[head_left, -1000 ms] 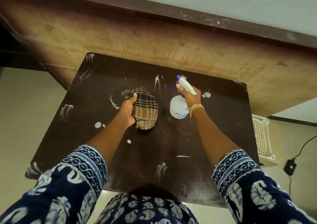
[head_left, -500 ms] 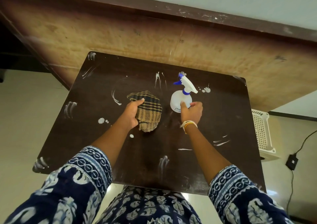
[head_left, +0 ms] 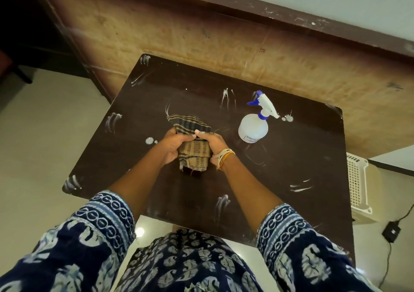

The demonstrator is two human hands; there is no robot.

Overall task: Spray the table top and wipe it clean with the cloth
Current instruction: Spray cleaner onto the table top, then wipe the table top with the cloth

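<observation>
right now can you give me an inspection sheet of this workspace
surface: dark table top, white smears and blobs across it
job's things: checked cloth bunched over the middle; spray bottle upright on the table, untouched
clutter: nothing seen
hands: left hand and right hand both grip the cloth
cables: black adapter and cord on the floor
surroundings: brown wall panel; white basket beside the table

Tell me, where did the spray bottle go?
In the head view, the spray bottle stands upright on the dark table top, toward the far right, with no hand on it. It is just right of the checked cloth that both hands hold.
</observation>
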